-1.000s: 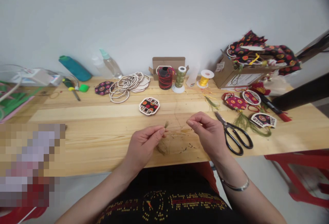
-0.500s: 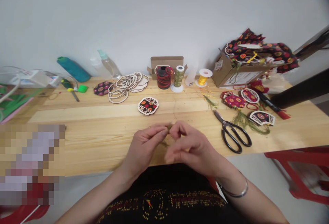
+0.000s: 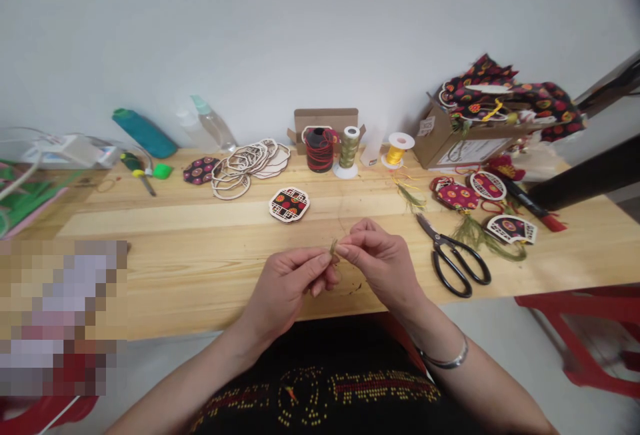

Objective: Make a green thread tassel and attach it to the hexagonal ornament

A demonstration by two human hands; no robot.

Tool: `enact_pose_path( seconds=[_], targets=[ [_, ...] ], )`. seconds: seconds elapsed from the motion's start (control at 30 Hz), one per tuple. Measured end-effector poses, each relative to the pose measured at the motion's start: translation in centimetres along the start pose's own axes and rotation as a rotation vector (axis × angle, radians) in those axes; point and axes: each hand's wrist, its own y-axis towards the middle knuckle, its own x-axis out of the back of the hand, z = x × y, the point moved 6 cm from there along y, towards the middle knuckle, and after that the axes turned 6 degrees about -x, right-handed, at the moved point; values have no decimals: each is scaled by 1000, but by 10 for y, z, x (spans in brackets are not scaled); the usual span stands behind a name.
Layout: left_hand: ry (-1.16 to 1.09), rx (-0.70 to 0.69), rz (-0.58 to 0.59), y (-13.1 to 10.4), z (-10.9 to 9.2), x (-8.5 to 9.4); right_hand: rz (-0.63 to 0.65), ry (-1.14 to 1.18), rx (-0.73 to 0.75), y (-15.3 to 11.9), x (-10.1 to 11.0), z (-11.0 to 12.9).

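Near the table's front edge, my left hand [image 3: 293, 282] pinches a small bunch of olive-green thread [image 3: 333, 247] between thumb and fingers. My right hand [image 3: 380, 255] meets it from the right, thumb and index finger pinched on the thread at the same spot. A thin strand runs up from there across the wood. Just beyond my hands lies an octagonal ornament [image 3: 289, 205] with patterned fabric in a pale frame. Black-handled scissors [image 3: 453, 258] rest to the right of my right hand.
Thread spools [image 3: 349, 148], a red cord spool [image 3: 319, 150] and a yellow spool [image 3: 397, 150] stand along the wall. Wooden frames [image 3: 250, 158] lie back left. A cardboard box [image 3: 445, 138] with fabric, finished ornaments [image 3: 455, 194] and a black post [image 3: 590, 168] are at right.
My right hand has turned and drawn its lower fingers up from the table edge to pinch at the thread. My left hand's lower fingers now show beneath the bunch.
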Motion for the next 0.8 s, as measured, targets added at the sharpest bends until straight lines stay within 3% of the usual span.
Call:
enact_pose_path(
  seconds=[0.23,0.47,0.67,0.8],
  targets=[
    [71,-12,-4,0,2,3,11,-2,-5,0,-2,-3],
    [116,-39,-35,0,6,9,-115,41,-95,1,12,-10],
    [169,-52,-5,1,4,7,91,130,-309,-5,2,-22],
    [160,-48,38,1,5,5,267,193,-332,-8,-12,-18]
  ],
)
